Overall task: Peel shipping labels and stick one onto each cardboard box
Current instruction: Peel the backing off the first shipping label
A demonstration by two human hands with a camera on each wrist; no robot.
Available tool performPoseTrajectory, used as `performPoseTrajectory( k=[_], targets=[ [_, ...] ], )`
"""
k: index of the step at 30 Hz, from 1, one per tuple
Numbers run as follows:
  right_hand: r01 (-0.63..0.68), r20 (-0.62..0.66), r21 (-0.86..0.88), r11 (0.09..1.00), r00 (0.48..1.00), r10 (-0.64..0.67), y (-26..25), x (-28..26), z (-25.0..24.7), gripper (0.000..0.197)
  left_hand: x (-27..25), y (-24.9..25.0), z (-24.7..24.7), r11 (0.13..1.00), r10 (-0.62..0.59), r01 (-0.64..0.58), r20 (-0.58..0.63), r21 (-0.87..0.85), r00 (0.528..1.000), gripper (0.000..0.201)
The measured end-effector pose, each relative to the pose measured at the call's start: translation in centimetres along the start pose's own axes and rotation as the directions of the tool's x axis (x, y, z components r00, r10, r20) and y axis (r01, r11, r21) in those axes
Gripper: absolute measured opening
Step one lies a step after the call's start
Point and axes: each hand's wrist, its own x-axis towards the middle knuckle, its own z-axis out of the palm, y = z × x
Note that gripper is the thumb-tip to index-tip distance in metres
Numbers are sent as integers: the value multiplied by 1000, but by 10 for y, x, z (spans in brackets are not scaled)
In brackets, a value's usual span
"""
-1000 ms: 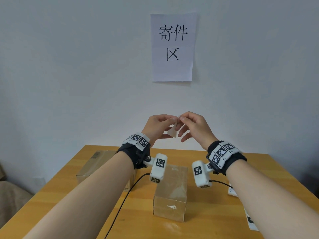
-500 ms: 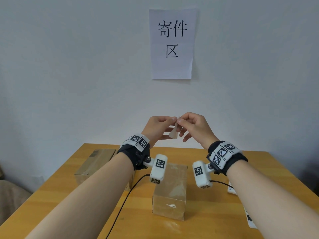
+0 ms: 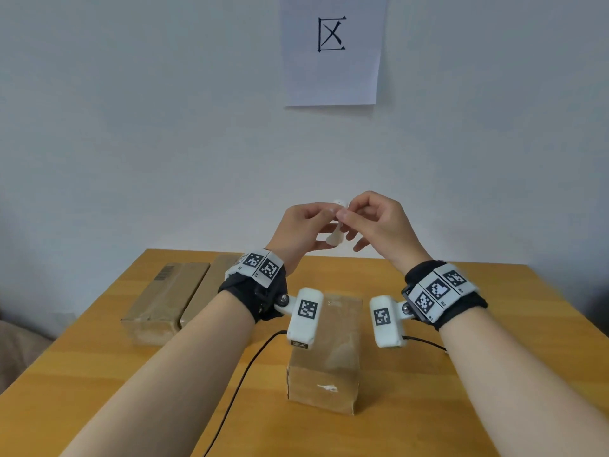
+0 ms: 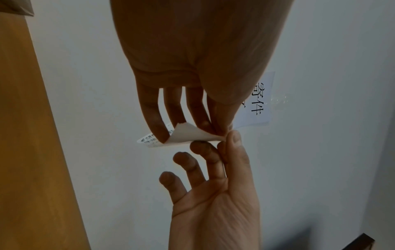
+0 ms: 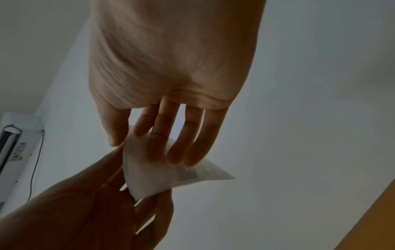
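Note:
Both hands are raised in front of the wall, above the table. Between them is a small white shipping label (image 3: 336,237), bent, with print showing on one part (image 4: 149,140). My left hand (image 3: 329,212) pinches its upper edge with thumb and fingers (image 4: 199,121). My right hand (image 3: 344,214) pinches the same corner between thumb and index finger; its other fingers (image 5: 177,152) lie spread over the label (image 5: 147,172). A brown cardboard box (image 3: 324,354) stands upright on the table below the hands. Two flat cardboard boxes (image 3: 164,301) lie side by side at the left.
The wooden table (image 3: 494,308) runs up to a white wall with a paper sign (image 3: 333,61) on it. A black cable (image 3: 244,374) trails across the table from my left wrist. A white appliance (image 5: 19,152) stands to the left in the right wrist view.
Both hands stay raised and keep pinching the label, with the fingertips shifted slightly on it. The head view has tipped down, so the sign sits higher in the picture.

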Motion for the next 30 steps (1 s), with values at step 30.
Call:
performPoseTrajectory(
  k=[30],
  targets=[
    [37, -23, 170, 985, 999, -34, 97, -7, 12, 9, 12, -89, 9, 987, 160, -160, 21, -14, 987, 15]
  ],
)
